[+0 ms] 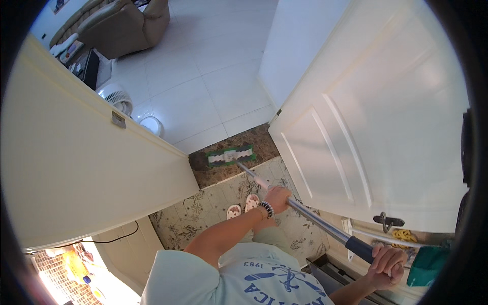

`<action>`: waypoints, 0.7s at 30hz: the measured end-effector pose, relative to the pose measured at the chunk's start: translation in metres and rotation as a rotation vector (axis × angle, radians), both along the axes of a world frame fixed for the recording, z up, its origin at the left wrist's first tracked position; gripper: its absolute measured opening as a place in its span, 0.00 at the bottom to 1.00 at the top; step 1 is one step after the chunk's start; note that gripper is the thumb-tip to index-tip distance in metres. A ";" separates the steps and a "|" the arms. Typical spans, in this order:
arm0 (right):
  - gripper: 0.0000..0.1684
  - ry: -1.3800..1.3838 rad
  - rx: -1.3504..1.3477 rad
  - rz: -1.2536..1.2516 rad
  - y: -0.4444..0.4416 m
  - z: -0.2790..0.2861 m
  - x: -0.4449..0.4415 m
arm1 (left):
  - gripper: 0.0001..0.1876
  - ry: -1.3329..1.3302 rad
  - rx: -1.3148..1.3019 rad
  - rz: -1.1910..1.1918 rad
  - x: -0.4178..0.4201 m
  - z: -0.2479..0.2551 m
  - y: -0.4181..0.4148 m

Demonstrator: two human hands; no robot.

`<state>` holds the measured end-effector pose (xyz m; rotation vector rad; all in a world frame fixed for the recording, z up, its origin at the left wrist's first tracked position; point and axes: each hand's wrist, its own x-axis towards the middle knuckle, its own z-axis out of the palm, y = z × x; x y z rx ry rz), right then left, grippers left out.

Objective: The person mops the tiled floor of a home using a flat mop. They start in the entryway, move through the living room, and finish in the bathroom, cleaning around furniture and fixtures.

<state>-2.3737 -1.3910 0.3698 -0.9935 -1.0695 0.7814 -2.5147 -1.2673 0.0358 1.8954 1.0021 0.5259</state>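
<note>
A flat mop (230, 155) with a green-edged head lies across the brown marble threshold (263, 142) in the doorway. Its metal pole slants down to the right, towards my body. My left hand (278, 199), with beaded bracelets on the wrist, is closed around the middle of the pole. At the upper end, by the dark grip (359, 248), my right hand (388, 265) is wrapped around the pole's end. The mop head looks slightly blurred.
An open white panelled door (343, 126) stands at right, a pale door or panel (84, 152) at left. Beyond the threshold are a white fan (116, 100) and a brown sofa (118, 28) on tiles. My slippers (233, 211) rest on patterned flooring. A grey bin (329, 272) stands lower right.
</note>
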 end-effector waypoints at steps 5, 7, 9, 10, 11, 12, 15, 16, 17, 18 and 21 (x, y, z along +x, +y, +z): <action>0.19 0.075 -0.015 0.089 -0.015 0.003 -0.007 | 0.11 0.009 0.006 0.128 -0.031 -0.012 -0.052; 0.18 0.076 0.012 0.192 -0.021 0.000 -0.003 | 0.12 -0.048 0.032 0.222 -0.030 -0.017 -0.068; 0.18 0.033 0.009 0.316 -0.029 -0.002 0.007 | 0.12 -0.116 0.056 0.321 -0.020 -0.023 -0.075; 0.17 0.060 0.022 0.286 -0.036 -0.005 0.011 | 0.12 -0.112 0.047 0.293 -0.015 -0.022 -0.076; 0.17 0.087 0.036 0.256 -0.046 -0.008 0.016 | 0.12 -0.109 0.038 0.264 -0.009 -0.021 -0.076; 0.16 0.113 0.044 0.229 -0.050 -0.008 0.020 | 0.12 -0.106 0.024 0.237 0.000 -0.019 -0.078; 0.16 -0.002 0.036 0.159 -0.060 -0.004 0.032 | 0.13 -0.131 0.083 0.242 0.035 -0.032 -0.076; 0.15 -0.020 0.033 0.139 -0.064 -0.004 0.036 | 0.13 -0.141 0.119 0.231 0.048 -0.041 -0.074; 0.15 -0.039 0.029 0.119 -0.068 -0.004 0.041 | 0.13 -0.151 0.155 0.220 0.062 -0.049 -0.071; 0.15 -0.057 0.023 0.091 -0.073 -0.006 0.047 | 0.13 -0.161 0.189 0.201 0.076 -0.056 -0.069; 0.15 -0.061 0.088 -0.004 -0.092 -0.018 0.057 | 0.11 0.000 0.068 -0.019 0.099 -0.030 -0.057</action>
